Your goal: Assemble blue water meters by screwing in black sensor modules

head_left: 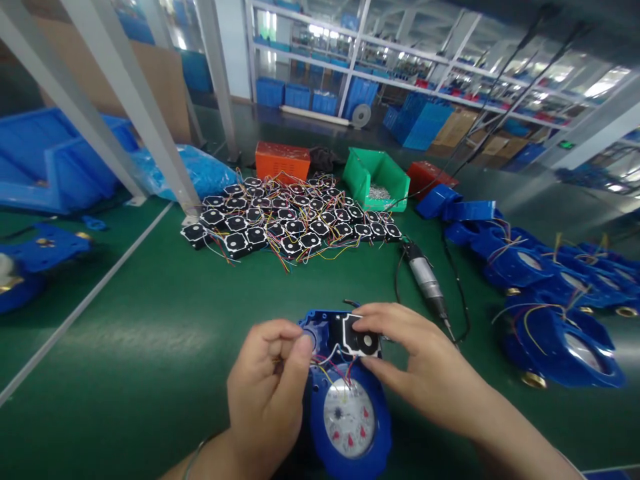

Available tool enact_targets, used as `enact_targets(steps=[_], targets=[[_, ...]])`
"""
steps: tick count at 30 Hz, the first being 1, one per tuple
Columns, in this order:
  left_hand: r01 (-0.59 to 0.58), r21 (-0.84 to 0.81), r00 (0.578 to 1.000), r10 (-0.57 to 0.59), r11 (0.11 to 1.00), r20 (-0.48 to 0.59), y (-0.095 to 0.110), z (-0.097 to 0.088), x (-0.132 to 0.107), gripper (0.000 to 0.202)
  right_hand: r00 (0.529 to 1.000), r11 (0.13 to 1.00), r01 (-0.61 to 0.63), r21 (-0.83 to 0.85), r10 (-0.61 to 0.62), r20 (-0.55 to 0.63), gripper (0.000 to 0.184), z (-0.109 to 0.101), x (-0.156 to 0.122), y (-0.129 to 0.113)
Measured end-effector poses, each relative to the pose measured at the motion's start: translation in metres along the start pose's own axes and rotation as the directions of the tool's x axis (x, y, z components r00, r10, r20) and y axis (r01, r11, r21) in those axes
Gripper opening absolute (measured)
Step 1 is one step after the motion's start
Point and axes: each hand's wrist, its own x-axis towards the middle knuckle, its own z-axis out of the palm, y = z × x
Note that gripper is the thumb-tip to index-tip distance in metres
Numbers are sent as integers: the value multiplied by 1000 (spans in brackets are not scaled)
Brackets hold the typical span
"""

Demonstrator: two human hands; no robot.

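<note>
A blue water meter point(318, 440) with a round white dial point(349, 420) and red pointers lies on the green bench in front of me. Into its upper compartment a black box module point(353, 337) with a white edge is set on the right side. My right hand point(407, 340) grips that module, thumb on the near side and fingers over the far side. At the compartment's left side, my left hand point(273, 373) has thumb and forefinger pinched together; what lies between them is hidden. Thin coloured wires point(336, 360) run between the hands, above the dial.
Several black modules with wires point(287, 217) cover the bench beyond. Behind them stands a green bin point(375, 180) of small parts. An electric screwdriver point(425, 277) with its cable lies to the right, near several blue meters point(565, 333). More blue meter parts point(45, 247) are left.
</note>
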Motion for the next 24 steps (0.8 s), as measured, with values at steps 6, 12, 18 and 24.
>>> enact_targets(steps=[6, 12, 18, 24], targets=[[114, 20, 991, -112, 993, -69, -6, 4, 12, 8, 996, 999, -7, -36, 10, 86, 31, 1, 2, 0], [57, 85, 998, -53, 995, -43, -10, 3, 11, 5, 989, 999, -19, -45, 25, 145, 32, 3, 2, 1], [-37, 196, 999, 35, 980, 13, -12, 1, 15, 7, 976, 988, -23, -155, 56, 211, 24, 7, 7, 0], [-102, 314, 989, 62, 944, 137, -13, -3, 26, 7, 983, 984, 43, -175, -10, 181, 23, -1, 0, 2]])
